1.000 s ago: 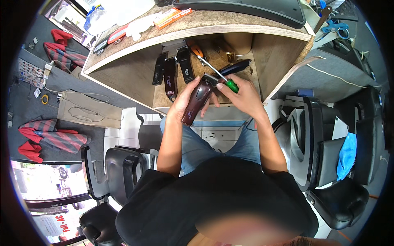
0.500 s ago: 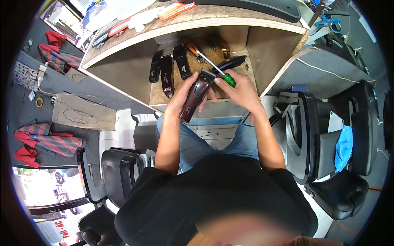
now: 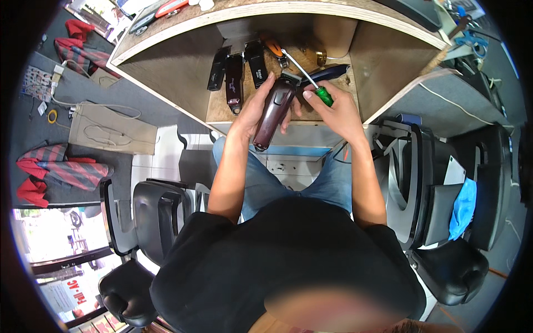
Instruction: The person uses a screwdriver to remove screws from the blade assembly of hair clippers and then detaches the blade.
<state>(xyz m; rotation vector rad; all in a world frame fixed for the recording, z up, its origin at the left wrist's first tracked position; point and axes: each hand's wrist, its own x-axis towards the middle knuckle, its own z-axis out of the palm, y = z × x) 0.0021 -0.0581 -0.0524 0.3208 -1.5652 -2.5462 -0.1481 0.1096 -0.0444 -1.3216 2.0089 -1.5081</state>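
Observation:
My left hand point(image 3: 256, 111) is wrapped round a dark maroon hair clipper point(image 3: 275, 114), held tilted with its blade end up and away from me. In my right hand point(image 3: 340, 112) is a screwdriver point(image 3: 324, 96) with a green handle, its pale shaft pointing up and to the left. The shaft passes close to the blade end; I cannot tell whether they touch. Beyond my hands, on the wooden shelf, lie a black clipper point(image 3: 219, 67), another maroon clipper point(image 3: 234, 83), a second black clipper point(image 3: 256, 64) and a dark blue clipper point(image 3: 327, 74).
An orange-and-black tool point(image 3: 273, 46) and a small gold object point(image 3: 321, 57) lie deeper in the shelf. The wooden cabinet point(image 3: 405, 72) encloses it. Black chairs point(image 3: 161, 222) flank me, a blue cloth point(image 3: 462, 211) hanging on the right one.
The clipper has turned more upright in my left hand, its maroon back now facing up. My right hand and the screwdriver have shifted slightly right. The whole view has also moved a little.

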